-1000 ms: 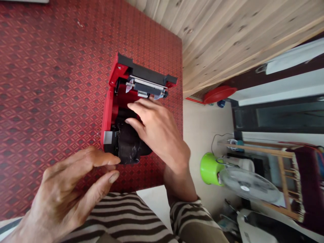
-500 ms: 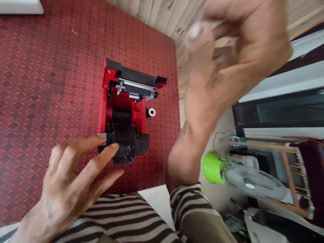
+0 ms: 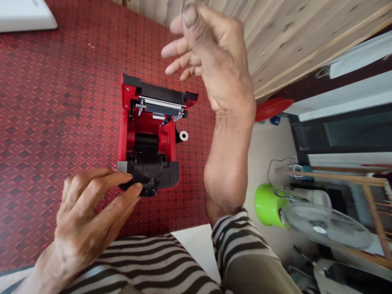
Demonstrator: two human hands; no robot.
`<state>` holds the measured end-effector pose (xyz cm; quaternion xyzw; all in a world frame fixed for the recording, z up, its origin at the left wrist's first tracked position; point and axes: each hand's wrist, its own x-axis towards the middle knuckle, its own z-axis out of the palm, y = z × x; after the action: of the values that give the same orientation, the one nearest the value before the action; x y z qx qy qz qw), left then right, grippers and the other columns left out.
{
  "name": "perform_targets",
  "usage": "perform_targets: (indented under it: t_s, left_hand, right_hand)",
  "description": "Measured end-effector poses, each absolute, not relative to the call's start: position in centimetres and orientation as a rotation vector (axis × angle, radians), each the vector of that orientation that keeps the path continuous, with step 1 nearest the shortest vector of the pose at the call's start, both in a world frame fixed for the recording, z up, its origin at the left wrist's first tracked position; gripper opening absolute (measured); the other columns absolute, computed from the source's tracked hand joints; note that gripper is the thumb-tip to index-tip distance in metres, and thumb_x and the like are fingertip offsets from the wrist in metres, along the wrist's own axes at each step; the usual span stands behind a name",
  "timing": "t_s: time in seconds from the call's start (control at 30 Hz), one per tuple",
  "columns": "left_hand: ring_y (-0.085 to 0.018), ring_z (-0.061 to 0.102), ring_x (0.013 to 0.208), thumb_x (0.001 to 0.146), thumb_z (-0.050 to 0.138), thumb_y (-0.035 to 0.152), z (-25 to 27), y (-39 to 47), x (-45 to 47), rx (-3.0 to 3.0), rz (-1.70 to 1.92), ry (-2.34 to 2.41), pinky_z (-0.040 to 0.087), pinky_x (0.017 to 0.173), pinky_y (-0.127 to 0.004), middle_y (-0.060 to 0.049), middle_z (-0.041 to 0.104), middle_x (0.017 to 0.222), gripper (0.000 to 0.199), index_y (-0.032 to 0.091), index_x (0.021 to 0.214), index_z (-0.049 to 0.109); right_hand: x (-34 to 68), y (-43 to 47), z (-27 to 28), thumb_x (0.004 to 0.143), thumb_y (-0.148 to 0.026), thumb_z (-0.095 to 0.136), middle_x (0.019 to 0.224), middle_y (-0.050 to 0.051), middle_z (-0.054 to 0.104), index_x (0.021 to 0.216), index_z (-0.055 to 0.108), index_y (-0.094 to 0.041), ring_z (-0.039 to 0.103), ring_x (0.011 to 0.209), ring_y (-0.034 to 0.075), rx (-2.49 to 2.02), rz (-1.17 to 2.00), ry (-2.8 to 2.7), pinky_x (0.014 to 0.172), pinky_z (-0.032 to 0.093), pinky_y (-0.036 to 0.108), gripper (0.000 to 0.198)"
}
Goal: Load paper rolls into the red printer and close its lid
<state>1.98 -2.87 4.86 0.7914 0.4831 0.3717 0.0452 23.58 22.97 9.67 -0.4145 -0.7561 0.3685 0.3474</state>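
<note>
1. Machine [image 3: 123, 139]: red and black, it stood on the patterned counter [image 3: 61, 102], its lid [image 3: 162, 92] open at the far side.
2. Black strip [image 3: 147, 166]: it ran from the well [image 3: 167, 141] over the machine's near edge, its end bent downward. The dark roll [image 3: 146, 143] behind it was hard to make out.
3. Left hand [image 3: 82, 208]: the fingers met the strip's left edge; the thumb was largely hidden, so whether they pinched it could not be told.
4. Right hand [image 3: 222, 61]: held above the counter's far right part, fingers loosely spread, released.
5. White ring [image 3: 186, 137]: just beside the machine's right wall, its dark mount partly hidden.
6. Edges: the right forearm [image 3: 228, 159] covered much of the counter's right edge; a white object [image 3: 27, 16] was cut off at upper left.
7. Room: counter surface stretched broadly leftward, with a narrower band between machine and forearm.
</note>
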Motion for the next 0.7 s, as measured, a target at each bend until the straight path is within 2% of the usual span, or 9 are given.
perform_targets:
  t_s: [0.1, 0.2, 0.3, 0.33, 0.37, 0.43, 0.47, 0.6, 0.7]
  left_hand:
    - [-0.031, 0.071, 0.103, 0.084, 0.085, 0.004, 4.8, -3.0, 2.2, 2.4, 1.127, 1.471, 0.051, 0.08, -0.045, -0.011, 0.076, 0.115, 0.036, 0.02, 0.116, 0.075]
    - [-0.03, 0.073, 0.105, 0.087, 0.084, 0.008, 4.8, -3.0, 2.3, 2.383, 1.132, 1.483, 0.054, 0.083, -0.045, -0.009, 0.078, 0.115, 0.032, 0.02, 0.116, 0.075]
    - [-0.028, 0.074, 0.102, 0.089, 0.082, 0.007, 5.1, -2.9, 2.2, 2.381, 1.133, 1.487, 0.055, 0.083, -0.045, -0.007, 0.078, 0.112, 0.027, 0.022, 0.11, 0.075]
    - [-0.028, 0.074, 0.101, 0.089, 0.082, 0.008, 5.2, -2.9, 2.1, 2.392, 1.124, 1.487, 0.055, 0.082, -0.045, -0.007, 0.078, 0.111, 0.025, 0.022, 0.109, 0.075]
    - [-0.028, 0.073, 0.101, 0.089, 0.082, 0.009, 5.3, -2.8, 2.0, 2.406, 1.113, 1.486, 0.055, 0.082, -0.045, -0.008, 0.079, 0.11, 0.024, 0.021, 0.108, 0.075]
    - [-0.028, 0.073, 0.101, 0.089, 0.084, 0.011, 5.5, -2.6, 1.8, 2.434, 1.085, 1.466, 0.056, 0.081, -0.046, -0.009, 0.079, 0.109, 0.023, 0.02, 0.108, 0.074]
    - [-0.028, 0.073, 0.1, 0.089, 0.084, 0.011, 5.5, -2.5, 1.8, 2.435, 1.069, 1.459, 0.056, 0.082, -0.046, -0.009, 0.08, 0.108, 0.024, 0.02, 0.109, 0.074]
    - [-0.026, 0.075, 0.097, 0.088, 0.083, 0.01, 5.9, -2.3, 2.2, 2.444, 1.042, 1.425, 0.056, 0.079, -0.045, -0.005, 0.081, 0.104, 0.022, 0.022, 0.105, 0.074]
    - [-0.025, 0.076, 0.097, 0.09, 0.079, 0.008, 6.3, -2.5, 2.7, 2.377, 1.03, 1.458, 0.056, 0.079, -0.044, -0.002, 0.081, 0.103, 0.025, 0.027, 0.107, 0.075]
  right_hand:
    - [23.3, 21.1, 10.7, 0.099, -0.073, 0.062, 0.094, 0.001, 0.082, 0.099, 0.072, -0.032, 0.08, 0.082, 0.022, -0.953, 0.964, -2.003, 0.066, 0.062, 0.036, 0.042]
    - [23.6, 18.2, 11.6, 0.104, -0.044, 0.067, 0.093, -0.001, 0.081, 0.094, 0.072, -0.035, 0.078, 0.083, 0.021, -1.011, 0.696, -1.994, 0.072, 0.061, 0.037, 0.015]
    - [24.5, 14.3, 12.0, 0.103, -0.029, 0.07, 0.098, -0.002, 0.083, 0.101, 0.077, -0.03, 0.076, 0.085, 0.02, -0.983, 0.535, -2.093, 0.078, 0.06, 0.039, 0.007]
    - [24.9, 12.9, 12.1, 0.1, -0.026, 0.074, 0.099, 0.0, 0.085, 0.098, 0.079, -0.027, 0.076, 0.088, 0.021, -0.881, 0.455, -2.156, 0.086, 0.06, 0.042, 0.005]
    - [25.3, 11.5, 12.2, 0.099, -0.023, 0.075, 0.106, 0.003, 0.085, 0.096, 0.08, -0.025, 0.076, 0.099, 0.023, -0.818, 0.403, -2.237, 0.098, 0.058, 0.047, 0.006]
    - [26.2, 9.1, 12.5, 0.096, -0.023, 0.079, 0.129, 0.007, 0.082, 0.102, 0.082, -0.026, 0.071, 0.121, 0.029, -0.95, 0.237, -2.242, 0.11, 0.054, 0.054, 0.007]
    - [26.5, 8.2, 12.6, 0.095, -0.022, 0.08, 0.133, 0.006, 0.08, 0.106, 0.082, -0.029, 0.07, 0.126, 0.031, -1.015, 0.193, -2.22, 0.112, 0.053, 0.057, 0.013]
    - [27.2, 5.9, 12.6, 0.094, -0.019, 0.079, 0.124, 0.003, 0.082, 0.116, 0.08, -0.036, 0.074, 0.119, 0.031, -1.027, 0.242, -2.172, 0.107, 0.059, 0.056, 0.027]
    - [26.8, 5.1, 11.6, 0.096, -0.027, 0.08, 0.128, 0.006, 0.081, 0.126, 0.077, -0.024, 0.071, 0.121, 0.026, -0.834, 0.542, -2.401, 0.109, 0.061, 0.045, 0.03]
